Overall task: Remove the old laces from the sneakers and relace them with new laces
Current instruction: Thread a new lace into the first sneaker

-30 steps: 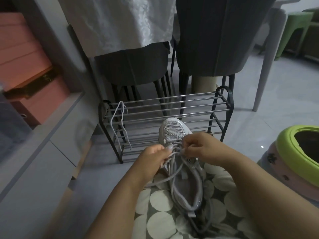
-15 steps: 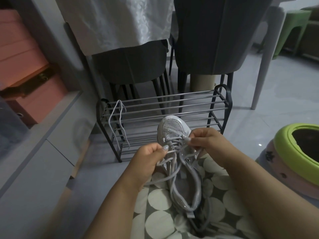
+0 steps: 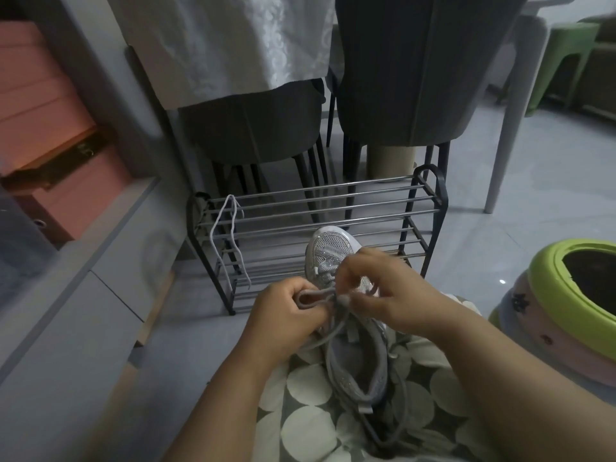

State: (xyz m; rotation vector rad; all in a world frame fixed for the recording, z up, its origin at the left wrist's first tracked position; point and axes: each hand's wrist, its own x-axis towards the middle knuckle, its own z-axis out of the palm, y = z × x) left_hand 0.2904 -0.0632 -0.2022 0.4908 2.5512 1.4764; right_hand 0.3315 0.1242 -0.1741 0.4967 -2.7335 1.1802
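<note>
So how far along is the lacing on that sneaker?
A white lace hangs off the shoe rack, so one lace looks already out. In hand: the left hand pinches a grey lace loop while the right hand grips lace over the sneaker on the lap. Left: finishing this shoe; no second sneaker is in view.

Single head-worn wide-angle view, looking forward and steeply down from close above the lap. Nearest, at lower centre, left hand (image 3: 286, 315) and right hand (image 3: 383, 288) over the sneaker (image 3: 336, 258). Beyond them, shoe rack (image 3: 430, 188) on the floor (image 3: 550, 181), chairs (image 3: 420, 71) at top. Edges bent by lens distortion.
</note>
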